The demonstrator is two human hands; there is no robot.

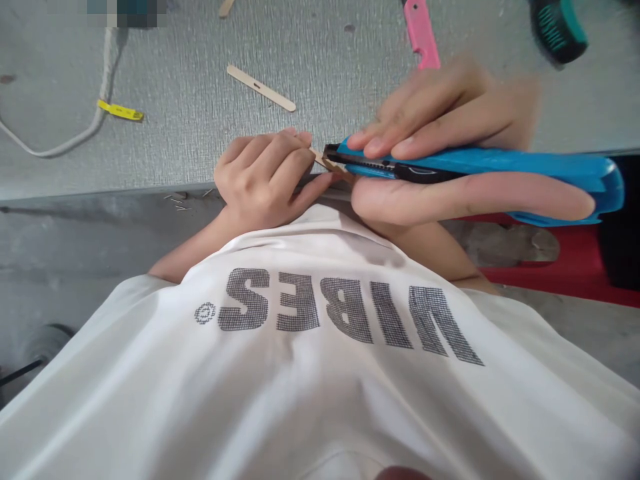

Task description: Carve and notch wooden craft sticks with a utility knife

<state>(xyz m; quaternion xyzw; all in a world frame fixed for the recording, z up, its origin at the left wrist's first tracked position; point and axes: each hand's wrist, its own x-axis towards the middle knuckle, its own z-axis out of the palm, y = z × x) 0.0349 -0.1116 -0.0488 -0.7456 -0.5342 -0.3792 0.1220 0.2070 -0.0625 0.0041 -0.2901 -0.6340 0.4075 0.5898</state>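
My right hand [445, 133] grips a blue utility knife [540, 167] with a black slider, its tip pointing left. At the table's near edge my left hand [270, 173] is closed on a wooden craft stick [318, 159], only a short part of which shows. The knife's tip meets or lies just over that stick; the blade's exact contact is hard to make out. Beyond my left hand another craft stick [261, 88] lies on the table, with a small dark slot in its middle.
On the grey textured table [190, 93] lie a pink-handled tool [421, 33], a black and teal handle [559, 33] and a white cable [75, 141] with a yellow tag [121, 111]. Part of a stick [226, 8] shows at the top. Something red [550, 260] stands below the edge at right.
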